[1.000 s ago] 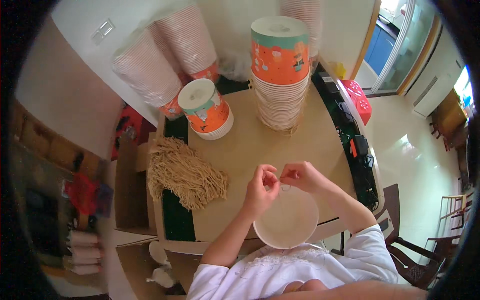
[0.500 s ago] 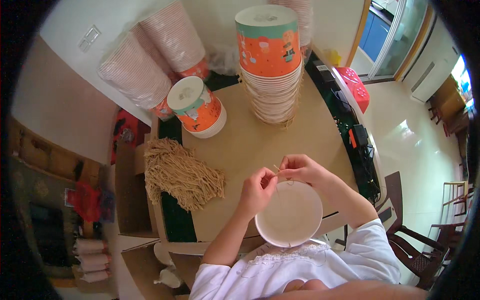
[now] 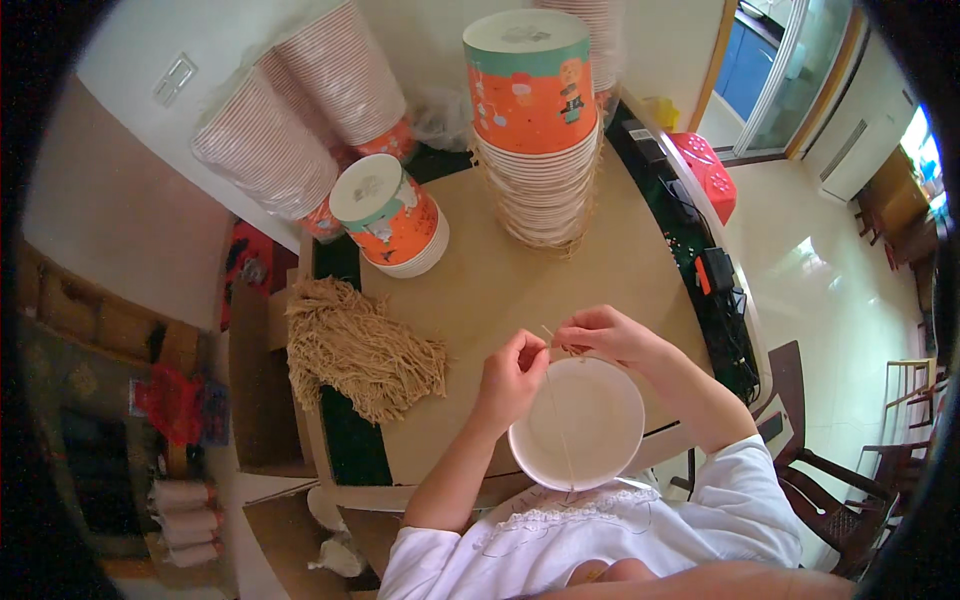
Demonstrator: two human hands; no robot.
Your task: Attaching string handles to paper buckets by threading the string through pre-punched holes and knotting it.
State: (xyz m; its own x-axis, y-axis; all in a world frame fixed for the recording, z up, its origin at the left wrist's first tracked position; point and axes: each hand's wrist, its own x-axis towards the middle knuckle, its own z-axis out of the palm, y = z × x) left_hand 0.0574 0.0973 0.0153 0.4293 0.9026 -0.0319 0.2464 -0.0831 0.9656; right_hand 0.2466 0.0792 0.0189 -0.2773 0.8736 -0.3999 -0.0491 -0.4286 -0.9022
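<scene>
Hands (image 3: pixel 512 380) (image 3: pixel 612 337) pinch string (image 3: pixel 561 425) at the far edge of a white tub (image 3: pixel 605 430)

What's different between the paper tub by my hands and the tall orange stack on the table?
The tub has its open mouth up, while the tall stack stands base up. The tub shows mainly its plain pale inside; the stack shows an orange printed side with a green band. The tub shows one rim, the stack many nested ones. Both are round, and both have string: a thin cord across the tub, strands around the stack's lower rims.
</scene>
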